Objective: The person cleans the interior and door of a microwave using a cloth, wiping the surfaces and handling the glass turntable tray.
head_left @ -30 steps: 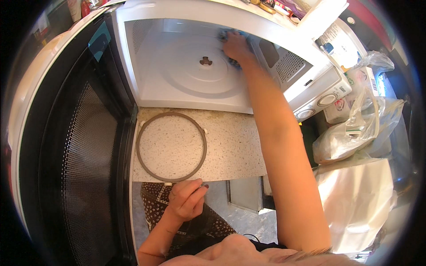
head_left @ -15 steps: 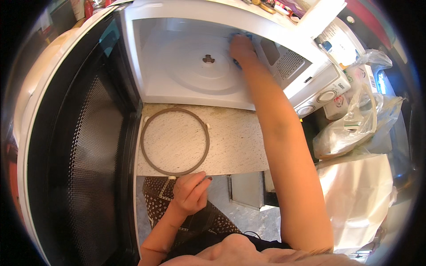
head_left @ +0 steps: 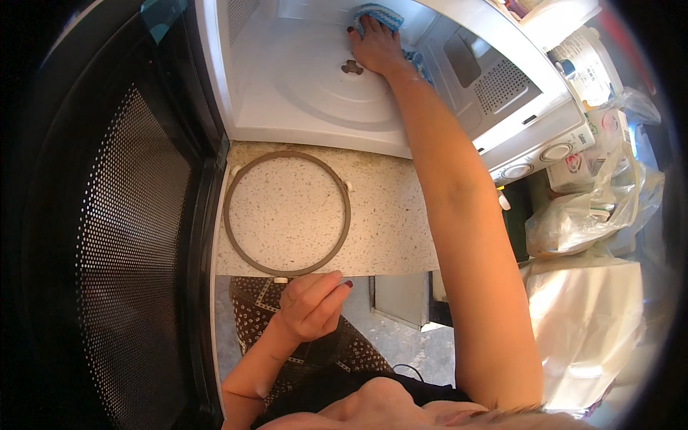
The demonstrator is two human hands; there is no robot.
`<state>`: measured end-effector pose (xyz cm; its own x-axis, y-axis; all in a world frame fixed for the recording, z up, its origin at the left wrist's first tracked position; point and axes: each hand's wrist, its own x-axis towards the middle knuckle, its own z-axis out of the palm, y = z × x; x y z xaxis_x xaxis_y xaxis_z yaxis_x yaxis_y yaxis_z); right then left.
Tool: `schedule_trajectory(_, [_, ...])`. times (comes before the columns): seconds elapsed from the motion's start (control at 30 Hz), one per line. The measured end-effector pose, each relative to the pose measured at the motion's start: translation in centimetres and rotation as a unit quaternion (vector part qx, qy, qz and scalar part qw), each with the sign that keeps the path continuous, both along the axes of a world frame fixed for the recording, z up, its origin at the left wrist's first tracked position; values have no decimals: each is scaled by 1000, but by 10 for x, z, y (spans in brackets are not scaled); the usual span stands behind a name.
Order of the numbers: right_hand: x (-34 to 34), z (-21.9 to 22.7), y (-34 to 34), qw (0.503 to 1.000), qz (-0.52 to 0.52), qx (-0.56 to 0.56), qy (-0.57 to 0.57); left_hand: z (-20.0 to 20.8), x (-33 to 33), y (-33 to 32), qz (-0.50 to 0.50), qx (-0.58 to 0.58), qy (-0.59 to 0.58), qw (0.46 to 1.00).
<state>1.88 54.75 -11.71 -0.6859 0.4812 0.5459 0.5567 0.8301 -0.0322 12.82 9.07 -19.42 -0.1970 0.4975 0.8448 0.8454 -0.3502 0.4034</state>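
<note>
My right hand (head_left: 377,49) reaches deep into an open white microwave (head_left: 322,136). Its fingers press a blue-and-white cloth (head_left: 383,16) against the inside near the back; part of the cloth trails beside the wrist. To the left of that hand, the brown drive coupling (head_left: 352,67) stands up from the cavity floor. Low in front, my left hand (head_left: 313,307) is loosely closed by the counter's front edge, with nothing visible in it. Just beyond its fingertips, a brown turntable roller ring (head_left: 347,215) with small white wheels lies on the speckled counter (head_left: 390,215).
The microwave's dark door (head_left: 143,215) swings wide open along the left. On the right are the control dials (head_left: 555,152), a clear plastic bag (head_left: 573,226) and a large white bag (head_left: 591,315). A white tub (head_left: 588,64) stands behind them.
My right hand has moved left and farther back with the cloth, its fingers now more spread. The view has shifted closer to the microwave. My left hand stays by the counter edge.
</note>
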Motion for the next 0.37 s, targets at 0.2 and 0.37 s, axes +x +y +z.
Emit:
schedule_trajectory(0.2, [-2, 8, -3, 993, -119, -18, 11, 0, -1, 0, -4, -6, -10, 1000])
schedule_trajectory(0.37, [12, 6, 1, 979, -188, -38, 66, -3, -2, -1, -21, -13, -20, 1000])
